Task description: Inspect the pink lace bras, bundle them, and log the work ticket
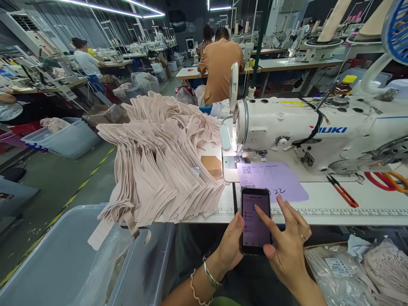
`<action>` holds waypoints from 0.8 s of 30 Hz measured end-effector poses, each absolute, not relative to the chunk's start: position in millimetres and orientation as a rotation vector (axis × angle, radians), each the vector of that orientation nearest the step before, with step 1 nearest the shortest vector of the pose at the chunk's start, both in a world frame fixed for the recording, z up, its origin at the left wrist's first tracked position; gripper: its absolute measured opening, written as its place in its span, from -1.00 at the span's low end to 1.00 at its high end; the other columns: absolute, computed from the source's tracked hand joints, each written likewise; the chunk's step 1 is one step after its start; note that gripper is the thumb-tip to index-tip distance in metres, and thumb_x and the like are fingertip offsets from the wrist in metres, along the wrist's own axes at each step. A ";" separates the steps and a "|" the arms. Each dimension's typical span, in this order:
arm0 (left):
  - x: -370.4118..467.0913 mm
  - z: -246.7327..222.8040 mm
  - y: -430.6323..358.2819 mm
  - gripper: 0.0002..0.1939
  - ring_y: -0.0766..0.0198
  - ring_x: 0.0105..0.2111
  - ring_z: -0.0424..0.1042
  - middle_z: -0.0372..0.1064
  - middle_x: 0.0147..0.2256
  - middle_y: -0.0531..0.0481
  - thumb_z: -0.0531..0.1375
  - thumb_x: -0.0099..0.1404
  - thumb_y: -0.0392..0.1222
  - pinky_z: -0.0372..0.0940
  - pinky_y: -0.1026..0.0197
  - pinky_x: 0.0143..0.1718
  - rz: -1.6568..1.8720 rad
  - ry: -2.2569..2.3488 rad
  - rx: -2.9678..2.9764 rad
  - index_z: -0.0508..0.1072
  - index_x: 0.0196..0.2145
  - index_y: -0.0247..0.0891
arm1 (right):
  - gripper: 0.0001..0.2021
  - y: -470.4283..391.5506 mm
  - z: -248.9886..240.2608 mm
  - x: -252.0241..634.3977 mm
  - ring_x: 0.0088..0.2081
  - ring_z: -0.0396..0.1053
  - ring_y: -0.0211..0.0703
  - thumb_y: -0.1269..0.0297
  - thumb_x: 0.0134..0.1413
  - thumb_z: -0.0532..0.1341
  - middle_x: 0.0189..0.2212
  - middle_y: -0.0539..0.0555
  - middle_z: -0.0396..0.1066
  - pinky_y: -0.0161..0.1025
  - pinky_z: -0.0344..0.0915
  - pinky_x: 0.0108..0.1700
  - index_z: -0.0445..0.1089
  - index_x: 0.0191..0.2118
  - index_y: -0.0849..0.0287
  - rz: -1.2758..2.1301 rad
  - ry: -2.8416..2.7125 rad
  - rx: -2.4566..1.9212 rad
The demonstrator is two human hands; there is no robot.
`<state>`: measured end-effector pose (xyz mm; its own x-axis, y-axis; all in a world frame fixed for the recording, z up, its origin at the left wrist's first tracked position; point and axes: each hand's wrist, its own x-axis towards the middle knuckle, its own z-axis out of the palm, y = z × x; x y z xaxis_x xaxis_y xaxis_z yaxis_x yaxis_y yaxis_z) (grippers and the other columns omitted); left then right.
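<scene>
A smartphone [256, 229] with its screen lit is held upright at the front edge of the sewing table. My left hand [230, 244] grips it along its left side. Over the screen, my right hand [288, 242] has its index finger on or just above the glass, the other fingers spread. Behind the phone lies a purple paper sheet [287, 180] with a printed code and a handwritten "22". Left of it, a large pile of beige fabric pieces [165, 170] covers the table. A white sewing machine [270, 123] stands behind the sheet.
Red-handled thread snips [342, 191] and orange scissors [397, 180] lie at the right. A grey plastic bin [76, 250] stands at lower left, and bagged fabric [344, 267] sits at lower right. A person in a brown shirt [221, 66] sits ahead.
</scene>
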<state>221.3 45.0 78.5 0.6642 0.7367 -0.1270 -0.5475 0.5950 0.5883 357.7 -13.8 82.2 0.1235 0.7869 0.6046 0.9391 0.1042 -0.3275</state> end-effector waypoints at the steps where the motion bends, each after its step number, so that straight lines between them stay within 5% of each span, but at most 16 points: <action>1: 221.2 80.2 45.0 -0.37 -0.03 0.17 0.34 0.41 0.10 -0.23 0.23 0.33 0.19 0.15 -0.08 0.27 0.769 0.381 0.539 0.38 0.20 -0.25 | -0.27 -14.4 82.4 358.0 0.33 -0.02 0.37 -0.35 0.22 -0.30 0.42 0.17 -0.13 0.38 -0.04 0.19 0.19 0.32 -0.21 -0.272 -1.694 -1.705; 6: 221.0 92.8 46.6 -0.34 -0.11 0.15 0.37 0.42 0.08 -0.29 0.16 0.34 0.27 0.19 -0.19 0.23 0.701 0.282 0.523 0.38 0.19 -0.27 | -0.34 -20.9 87.6 357.3 0.29 0.05 0.31 -0.24 0.32 -0.24 0.36 0.22 0.03 0.29 0.02 0.17 0.05 0.40 -0.11 -0.332 -1.572 -1.620; 11: 220.6 115.1 52.9 -0.25 -0.23 0.15 0.34 0.35 0.13 -0.36 0.04 0.34 0.38 0.18 -0.32 0.19 0.598 0.156 0.529 0.40 0.16 -0.32 | -0.46 -27.8 88.2 357.5 0.12 0.26 0.25 -0.09 0.39 -0.17 0.15 0.25 0.31 0.20 0.12 0.05 0.25 0.27 -0.03 -0.410 -1.328 -1.572; 24: 225.4 130.0 61.9 -0.28 -0.23 0.22 0.25 0.25 0.23 -0.29 0.09 0.33 0.36 0.20 -0.29 0.19 0.625 0.152 0.501 0.37 0.19 -0.25 | -0.59 -29.2 88.5 361.1 0.01 0.33 0.18 0.04 0.40 -0.07 0.02 0.25 0.39 0.12 0.21 -0.04 0.35 0.11 0.09 -0.429 -1.315 -1.547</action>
